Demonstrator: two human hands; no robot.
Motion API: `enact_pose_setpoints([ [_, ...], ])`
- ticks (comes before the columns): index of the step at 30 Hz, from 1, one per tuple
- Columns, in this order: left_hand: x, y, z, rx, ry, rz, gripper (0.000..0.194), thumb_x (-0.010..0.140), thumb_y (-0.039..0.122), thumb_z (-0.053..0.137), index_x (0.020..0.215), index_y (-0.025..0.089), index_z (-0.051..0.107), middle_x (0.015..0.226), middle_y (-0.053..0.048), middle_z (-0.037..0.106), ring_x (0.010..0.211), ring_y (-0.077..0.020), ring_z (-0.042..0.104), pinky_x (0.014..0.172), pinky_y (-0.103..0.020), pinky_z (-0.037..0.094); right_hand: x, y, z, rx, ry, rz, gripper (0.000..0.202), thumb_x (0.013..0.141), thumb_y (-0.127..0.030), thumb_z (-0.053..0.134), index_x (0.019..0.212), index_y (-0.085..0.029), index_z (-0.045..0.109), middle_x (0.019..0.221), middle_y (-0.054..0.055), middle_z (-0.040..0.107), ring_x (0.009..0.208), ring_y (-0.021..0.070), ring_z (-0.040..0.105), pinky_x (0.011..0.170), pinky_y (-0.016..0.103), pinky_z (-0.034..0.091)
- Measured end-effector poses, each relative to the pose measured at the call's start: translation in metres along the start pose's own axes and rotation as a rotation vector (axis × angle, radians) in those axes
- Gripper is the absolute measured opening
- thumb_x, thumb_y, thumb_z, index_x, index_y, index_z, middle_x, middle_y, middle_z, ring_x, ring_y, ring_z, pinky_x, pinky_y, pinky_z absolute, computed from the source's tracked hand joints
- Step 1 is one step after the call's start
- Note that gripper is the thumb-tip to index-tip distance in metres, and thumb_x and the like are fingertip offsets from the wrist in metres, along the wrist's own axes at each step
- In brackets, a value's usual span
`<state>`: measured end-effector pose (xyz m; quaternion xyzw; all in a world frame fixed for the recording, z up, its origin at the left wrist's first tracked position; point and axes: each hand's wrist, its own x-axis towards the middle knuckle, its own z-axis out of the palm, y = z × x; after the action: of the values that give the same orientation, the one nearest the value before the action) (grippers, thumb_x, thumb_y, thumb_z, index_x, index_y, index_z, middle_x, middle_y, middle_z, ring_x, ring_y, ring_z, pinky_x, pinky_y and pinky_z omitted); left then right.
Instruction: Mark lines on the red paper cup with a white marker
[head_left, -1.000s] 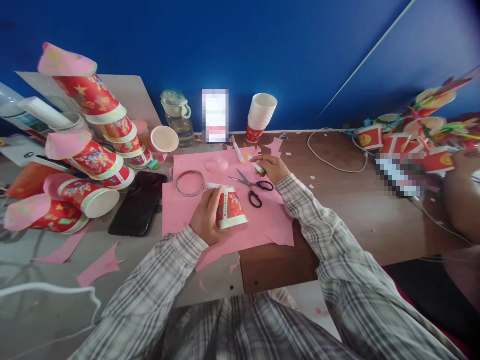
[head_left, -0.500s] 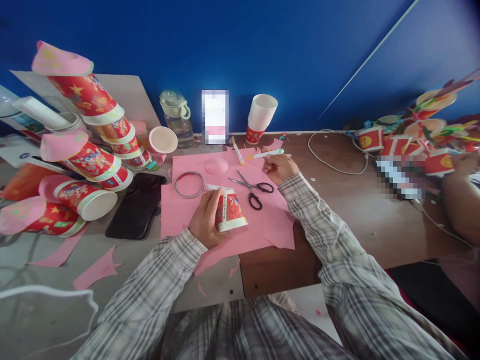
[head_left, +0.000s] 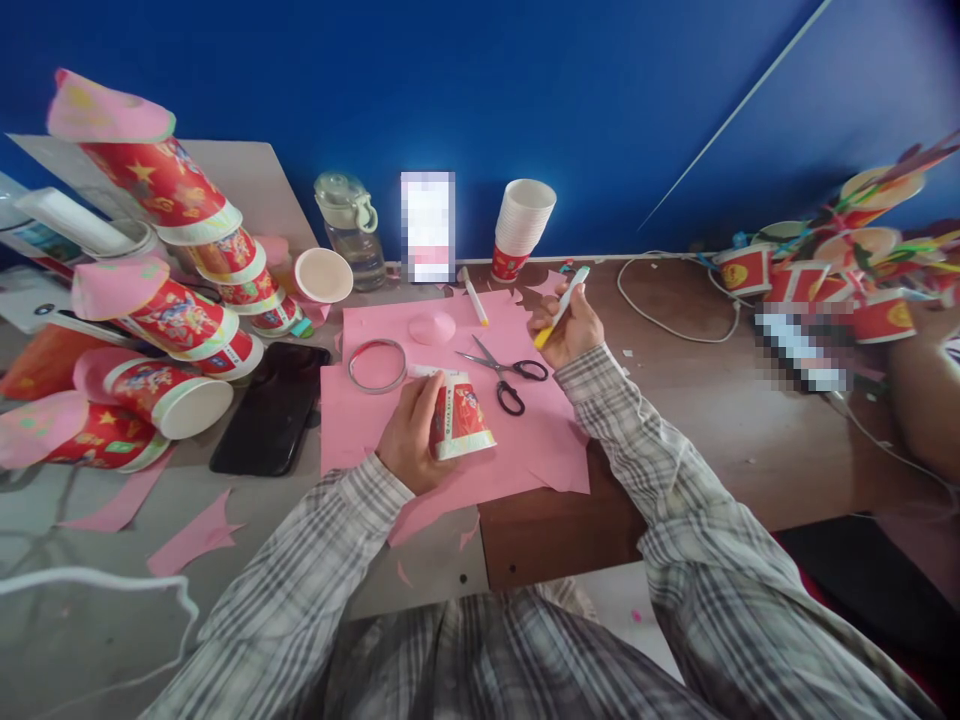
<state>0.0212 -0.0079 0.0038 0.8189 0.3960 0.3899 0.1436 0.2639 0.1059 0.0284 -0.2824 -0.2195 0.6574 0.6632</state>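
Observation:
My left hand [head_left: 412, 435] is wrapped round a red paper cup [head_left: 463, 418] that stands upside down on pink paper [head_left: 360, 430]. Raised over the paper's right edge, my right hand [head_left: 574, 330] grips a marker pen [head_left: 559, 315] with a yellow end pointing down to the left and a pale end up. Black-handled scissors [head_left: 510, 370] lie partly spread between my hands. A second marker [head_left: 475, 297] rests at the paper's far edge. Near my left hand are a roll of tape [head_left: 377, 366] and a small pink paper cone [head_left: 432, 327].
Several decorated cup rockets [head_left: 169, 190] stand and lie at the left, beside a black phone [head_left: 271, 410]. Behind are a water bottle [head_left: 349, 230], a lit screen [head_left: 427, 225] and stacked cups [head_left: 523, 230]. Another person's arm [head_left: 930, 400] is at right, near red cups [head_left: 806, 285].
My right hand has turned and lifted the marker, which went from lying nearly level to slanting, its yellow end now lower. My left hand and the cup stay put.

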Motion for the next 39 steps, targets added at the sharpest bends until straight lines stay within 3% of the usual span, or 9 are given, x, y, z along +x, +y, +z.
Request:
enact_pose_setpoints([
  [4, 0.000, 0.000, 0.001, -0.001, -0.008, -0.007, 0.081, 0.073, 0.052, 0.053, 0.133, 0.008, 0.021, 0.120, -0.020, 0.042, 0.112, -0.0304, 0.043, 0.100, -0.053, 0.041, 0.000, -0.001, -0.002, -0.014, 0.058, 0.034, 0.026, 0.088, -0.042, 0.038, 0.075, -0.021, 0.046, 0.046, -0.009, 0.032, 0.036, 0.0071, 0.022, 0.037, 0.019, 0.023],
  [10, -0.001, -0.001, 0.001, -0.007, 0.002, -0.025, 0.084, 0.071, 0.053, 0.056, 0.133, 0.009, 0.021, 0.119, -0.020, 0.042, 0.112, -0.0314, 0.044, 0.098, -0.054, 0.042, -0.009, 0.002, 0.011, -0.027, -0.016, 0.060, 0.009, 0.084, -0.023, 0.040, 0.083, -0.020, 0.048, 0.060, -0.005, 0.045, 0.049, 0.0071, 0.040, 0.054, 0.023, 0.039],
  [15, -0.001, 0.000, 0.001, -0.006, 0.000, -0.020, 0.080, 0.073, 0.052, 0.053, 0.133, 0.008, 0.022, 0.120, -0.020, 0.042, 0.112, -0.0310, 0.043, 0.099, -0.053, 0.041, -0.008, 0.006, 0.007, -0.165, -0.092, -0.015, 0.014, 0.082, -0.034, 0.047, 0.093, -0.025, 0.047, 0.064, -0.007, 0.048, 0.045, 0.0064, 0.030, 0.048, 0.023, 0.029],
  [21, -0.001, 0.000, 0.000, -0.022, -0.013, -0.027, 0.081, 0.071, 0.050, 0.054, 0.133, 0.009, 0.021, 0.121, -0.019, 0.041, 0.112, -0.0311, 0.043, 0.100, -0.054, 0.040, -0.001, 0.008, -0.001, -0.173, -0.039, -0.017, 0.022, 0.079, -0.044, 0.051, 0.088, -0.025, 0.051, 0.070, -0.003, 0.057, 0.064, 0.0114, 0.053, 0.063, 0.029, 0.042],
  [26, 0.000, 0.001, 0.000, -0.022, -0.001, -0.021, 0.080, 0.071, 0.046, 0.056, 0.133, 0.010, 0.022, 0.119, -0.019, 0.042, 0.112, -0.0306, 0.044, 0.099, -0.053, 0.042, -0.004, 0.006, 0.002, -0.283, -0.018, -0.110, 0.025, 0.074, -0.043, 0.059, 0.090, -0.024, 0.055, 0.054, -0.007, 0.044, 0.050, 0.0097, 0.044, 0.056, 0.026, 0.040],
  [29, 0.000, 0.001, 0.000, 0.009, -0.001, -0.026, 0.082, 0.070, 0.048, 0.058, 0.133, 0.009, 0.021, 0.119, -0.019, 0.042, 0.112, -0.0303, 0.043, 0.099, -0.053, 0.042, -0.017, 0.004, 0.015, -0.364, -0.118, -0.194, 0.024, 0.073, -0.040, 0.062, 0.090, -0.023, 0.058, 0.053, -0.007, 0.042, 0.051, 0.0101, 0.045, 0.058, 0.027, 0.042],
  [32, 0.000, 0.001, 0.000, 0.054, 0.007, -0.051, 0.082, 0.070, 0.048, 0.060, 0.132, 0.010, 0.022, 0.120, -0.019, 0.042, 0.113, -0.0306, 0.042, 0.099, -0.053, 0.042, -0.038, 0.002, 0.034, -0.417, -0.211, -0.242, 0.021, 0.068, -0.034, 0.067, 0.082, -0.021, 0.060, 0.061, -0.003, 0.052, 0.061, 0.0119, 0.053, 0.070, 0.031, 0.047],
  [35, 0.000, 0.001, 0.001, 0.071, 0.022, -0.064, 0.081, 0.070, 0.046, 0.060, 0.132, 0.010, 0.022, 0.120, -0.019, 0.042, 0.114, -0.0306, 0.042, 0.098, -0.053, 0.044, -0.064, 0.005, 0.049, -0.508, -0.329, -0.194, 0.020, 0.069, -0.034, 0.066, 0.083, -0.021, 0.060, 0.068, 0.000, 0.058, 0.068, 0.0163, 0.058, 0.075, 0.038, 0.048],
  [39, 0.001, 0.001, 0.002, 0.102, 0.042, -0.040, 0.081, 0.070, 0.042, 0.062, 0.131, 0.008, 0.022, 0.119, -0.020, 0.043, 0.113, -0.0299, 0.043, 0.099, -0.052, 0.044, -0.090, 0.015, 0.049, -0.537, -0.328, -0.182, 0.022, 0.069, -0.037, 0.065, 0.084, -0.021, 0.061, 0.066, 0.002, 0.059, 0.068, 0.0197, 0.059, 0.068, 0.039, 0.048],
])
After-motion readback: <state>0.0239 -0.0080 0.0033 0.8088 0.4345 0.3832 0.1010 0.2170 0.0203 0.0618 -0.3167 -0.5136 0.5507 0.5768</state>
